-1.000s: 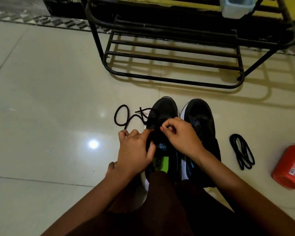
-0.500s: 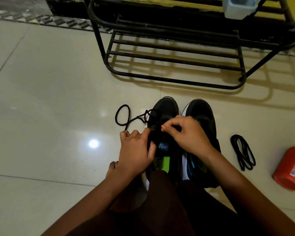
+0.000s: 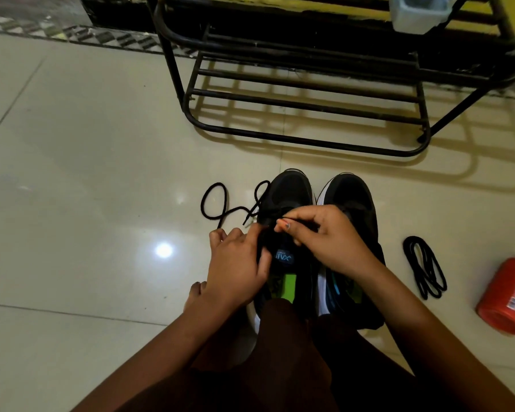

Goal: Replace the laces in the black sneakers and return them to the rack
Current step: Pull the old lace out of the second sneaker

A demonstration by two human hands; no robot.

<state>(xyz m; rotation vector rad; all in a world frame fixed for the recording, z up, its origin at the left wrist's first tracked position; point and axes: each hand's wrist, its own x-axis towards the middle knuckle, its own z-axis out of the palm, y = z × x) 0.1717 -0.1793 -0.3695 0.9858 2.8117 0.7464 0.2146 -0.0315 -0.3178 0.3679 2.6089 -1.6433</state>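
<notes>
Hands met over the left sneaker [image 3: 289, 193] on the floor [image 3: 72, 144] before the rack [image 3: 309, 99]: the left hand [image 3: 238, 272] gripped its side, probably steadying it, while the right hand [image 3: 330, 239] pinched the black lace [image 3: 218, 183], seemingly threading.

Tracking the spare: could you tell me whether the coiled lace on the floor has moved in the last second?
No. The coiled lace lies in the same spot, between the right sneaker and the red bottle.

R hand [image 3: 324, 236] hides held lace [image 3: 217, 185] end & sneaker [image 3: 289, 191] eyelets; red can [image 3: 509, 298], rack [image 3: 309, 142] cut by edges.
</notes>
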